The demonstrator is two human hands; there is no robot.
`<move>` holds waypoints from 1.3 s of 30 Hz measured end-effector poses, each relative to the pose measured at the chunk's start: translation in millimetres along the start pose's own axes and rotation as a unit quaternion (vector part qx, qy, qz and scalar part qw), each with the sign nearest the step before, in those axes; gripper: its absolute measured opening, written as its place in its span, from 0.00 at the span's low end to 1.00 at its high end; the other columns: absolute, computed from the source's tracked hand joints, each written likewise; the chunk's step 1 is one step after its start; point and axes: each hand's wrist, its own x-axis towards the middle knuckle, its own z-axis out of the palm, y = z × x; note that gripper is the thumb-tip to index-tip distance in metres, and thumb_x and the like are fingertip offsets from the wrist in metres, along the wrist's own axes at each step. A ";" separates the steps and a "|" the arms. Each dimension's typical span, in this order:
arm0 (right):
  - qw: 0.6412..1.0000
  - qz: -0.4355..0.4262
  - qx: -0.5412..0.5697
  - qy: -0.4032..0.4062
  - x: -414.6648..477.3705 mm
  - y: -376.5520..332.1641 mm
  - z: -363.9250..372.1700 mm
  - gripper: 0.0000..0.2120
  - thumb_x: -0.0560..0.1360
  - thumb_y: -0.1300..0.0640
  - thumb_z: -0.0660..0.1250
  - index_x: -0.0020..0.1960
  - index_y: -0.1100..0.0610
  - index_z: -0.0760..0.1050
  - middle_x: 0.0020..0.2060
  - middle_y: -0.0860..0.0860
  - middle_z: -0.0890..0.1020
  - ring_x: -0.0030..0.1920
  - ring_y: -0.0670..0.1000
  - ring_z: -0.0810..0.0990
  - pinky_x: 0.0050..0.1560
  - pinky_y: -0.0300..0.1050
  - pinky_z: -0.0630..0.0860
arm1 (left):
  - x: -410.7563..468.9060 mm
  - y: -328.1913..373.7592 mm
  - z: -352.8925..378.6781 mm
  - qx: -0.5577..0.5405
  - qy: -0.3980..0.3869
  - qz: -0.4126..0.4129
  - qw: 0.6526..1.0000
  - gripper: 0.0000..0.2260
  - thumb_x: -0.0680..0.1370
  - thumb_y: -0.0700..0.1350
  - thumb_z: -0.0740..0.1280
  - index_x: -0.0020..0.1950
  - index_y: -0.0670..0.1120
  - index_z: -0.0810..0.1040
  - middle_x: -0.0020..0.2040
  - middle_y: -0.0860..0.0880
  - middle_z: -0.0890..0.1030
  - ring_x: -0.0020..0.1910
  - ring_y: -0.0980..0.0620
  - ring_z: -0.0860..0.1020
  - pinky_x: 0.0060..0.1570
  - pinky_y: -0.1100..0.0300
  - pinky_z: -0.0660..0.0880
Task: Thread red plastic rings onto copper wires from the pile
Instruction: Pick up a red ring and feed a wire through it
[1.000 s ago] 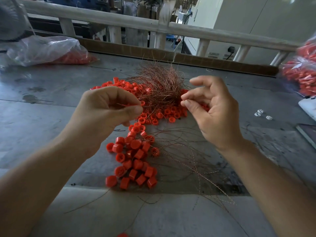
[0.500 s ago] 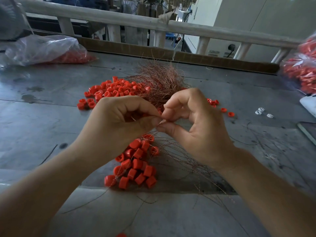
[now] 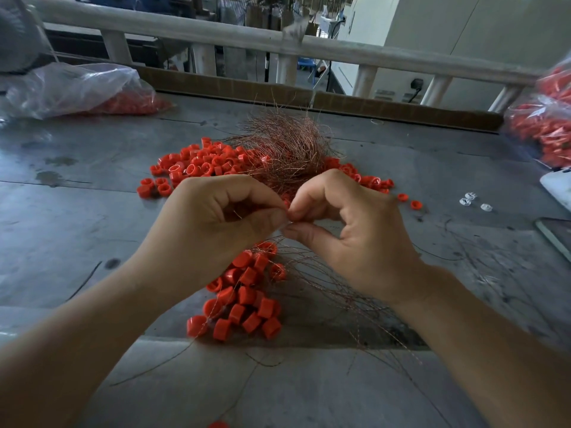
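Red plastic rings (image 3: 197, 163) lie heaped at the middle of a scuffed, stained grey metal table (image 3: 77, 217) in a workshop. At far left a clear plastic bag (image 3: 77, 88) of red pieces slumps on the tabletop. Just right of the loose heap, and partly over it, stands a bristling tangle of copper wires (image 3: 287, 146). In front, the left hand (image 3: 216, 223) and right hand (image 3: 355, 236) meet fingertip to fingertip, thumbs and forefingers of both pinching a thin wire strand (image 3: 238, 215); whether a ring sits at the pinch is hidden. Below the hands a second cluster of rings (image 3: 247, 298) lies among trailing wires near the table's front edge. Further right are small white pieces (image 3: 472, 202), then another bag (image 3: 543, 125) of red parts. Behind, a cardboard strip (image 3: 386, 108) edges the table beneath a pale railing (image 3: 247, 38).
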 end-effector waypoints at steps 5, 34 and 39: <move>1.000 0.002 -0.021 -0.015 -0.6 1.1 1.0 0.09 0.66 0.66 0.72 0.45 0.65 0.76 0.39 0.47 0.77 0.42 0.45 0.78 0.44 0.32 0.76 | -0.6 -2.3 1.9 0.039 -0.016 -0.011 0.999 0.04 0.69 0.48 0.69 0.37 0.57 0.76 0.32 0.62 0.78 0.30 0.63 0.75 0.31 0.73 0.69; 0.988 -0.025 -0.145 0.049 3.7 -11.7 -14.0 0.02 0.70 0.63 0.70 0.41 0.62 0.80 0.37 0.47 0.74 0.37 0.40 0.69 0.42 0.24 0.65 | 0.6 5.5 2.0 -0.250 -0.012 -0.078 0.965 0.12 0.60 0.43 0.72 0.42 0.44 0.82 0.39 0.46 0.84 0.40 0.51 0.83 0.40 0.66 0.78; 0.989 0.000 -0.144 0.039 2.2 -13.4 -13.2 0.02 0.69 0.62 0.70 0.40 0.61 0.80 0.36 0.45 0.73 0.33 0.37 0.68 0.39 0.23 0.64 | -0.4 6.3 3.3 -0.267 -0.010 -0.075 0.961 0.13 0.59 0.44 0.72 0.43 0.45 0.82 0.39 0.47 0.84 0.40 0.51 0.83 0.40 0.65 0.78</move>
